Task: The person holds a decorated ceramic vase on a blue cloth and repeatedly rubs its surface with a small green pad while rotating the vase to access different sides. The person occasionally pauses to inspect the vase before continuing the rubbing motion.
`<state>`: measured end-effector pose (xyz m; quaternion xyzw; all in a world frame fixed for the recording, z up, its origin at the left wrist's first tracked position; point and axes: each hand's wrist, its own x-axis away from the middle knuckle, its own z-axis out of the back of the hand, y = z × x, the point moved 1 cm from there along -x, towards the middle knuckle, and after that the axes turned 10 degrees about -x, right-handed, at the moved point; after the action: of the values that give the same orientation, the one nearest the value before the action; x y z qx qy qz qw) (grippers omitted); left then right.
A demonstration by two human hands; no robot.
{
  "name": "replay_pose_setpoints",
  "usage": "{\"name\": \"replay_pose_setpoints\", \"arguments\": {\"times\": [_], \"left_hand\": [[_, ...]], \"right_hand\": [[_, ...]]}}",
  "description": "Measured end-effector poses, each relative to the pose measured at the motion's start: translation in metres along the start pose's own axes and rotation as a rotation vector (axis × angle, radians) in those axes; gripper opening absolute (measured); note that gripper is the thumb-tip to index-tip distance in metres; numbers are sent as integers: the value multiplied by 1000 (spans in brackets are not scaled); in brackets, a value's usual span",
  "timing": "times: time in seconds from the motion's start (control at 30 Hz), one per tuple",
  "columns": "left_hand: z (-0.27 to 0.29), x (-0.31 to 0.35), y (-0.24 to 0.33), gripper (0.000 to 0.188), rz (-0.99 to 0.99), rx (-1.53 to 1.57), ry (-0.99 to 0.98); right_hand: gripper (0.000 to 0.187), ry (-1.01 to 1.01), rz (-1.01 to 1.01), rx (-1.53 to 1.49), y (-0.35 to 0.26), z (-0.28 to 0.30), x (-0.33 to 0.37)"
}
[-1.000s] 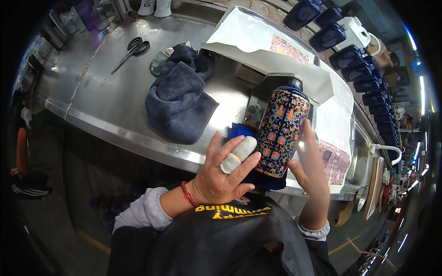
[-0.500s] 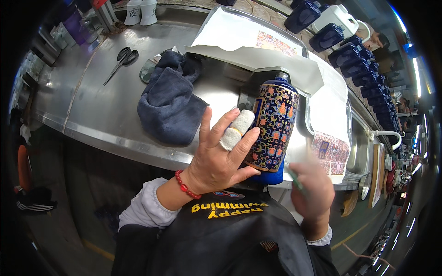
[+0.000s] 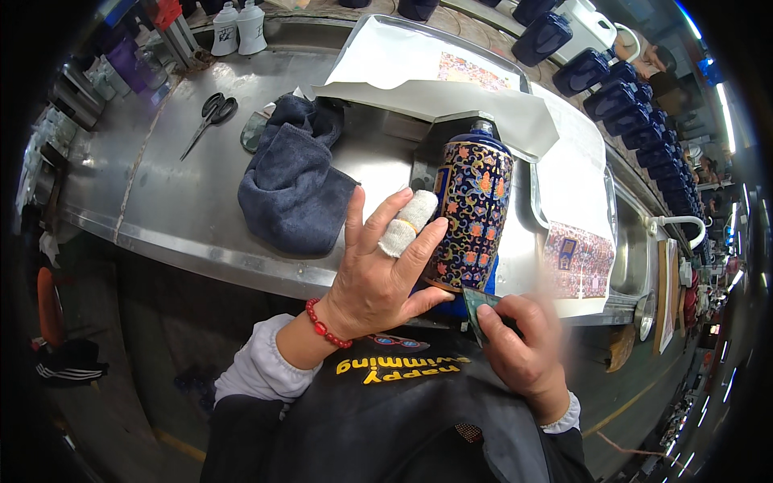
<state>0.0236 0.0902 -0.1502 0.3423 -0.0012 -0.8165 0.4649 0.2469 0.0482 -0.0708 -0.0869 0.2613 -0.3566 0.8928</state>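
Note:
A dark blue bottle [image 3: 471,213] with a colourful floral wrap lies tilted on a dark stand, its neck pointing away from me. My left hand [image 3: 374,278] rests against the bottle's left side with fingers spread; its thumb is by the bottle's base. A white cloth sleeve [image 3: 409,224] covers one finger, and a red bead bracelet circles the wrist. In my right hand [image 3: 523,346], closed, is a thin green scraper blade [image 3: 477,312], its edge at the lower right end of the bottle. Blue material [image 3: 491,278] shows beneath the bottle.
Left of the bottle lies a dark blue-grey cloth [image 3: 294,185], with black-handled scissors [image 3: 211,117] beyond. Printed sheets [image 3: 576,262] and white paper [image 3: 483,105] cover trays behind and to the right. Rows of blue bottles [image 3: 612,101] line the far right; a sink [image 3: 632,241] adjoins.
My right hand has moved left and down, bringing the green scraper to the bottle's base. The left hand stays against the bottle. The whole view has shifted slightly.

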Motion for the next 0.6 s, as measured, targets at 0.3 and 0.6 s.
{"name": "replay_pose_setpoints", "arguments": {"times": [0.3,0.6], "left_hand": [[-2,2,0,83,8,26,-39],[-6,7,10,62,93,281,18]], "right_hand": [[42,66,-81,-115,6,6,3],[26,76,-464,-501,15,10,15]]}}
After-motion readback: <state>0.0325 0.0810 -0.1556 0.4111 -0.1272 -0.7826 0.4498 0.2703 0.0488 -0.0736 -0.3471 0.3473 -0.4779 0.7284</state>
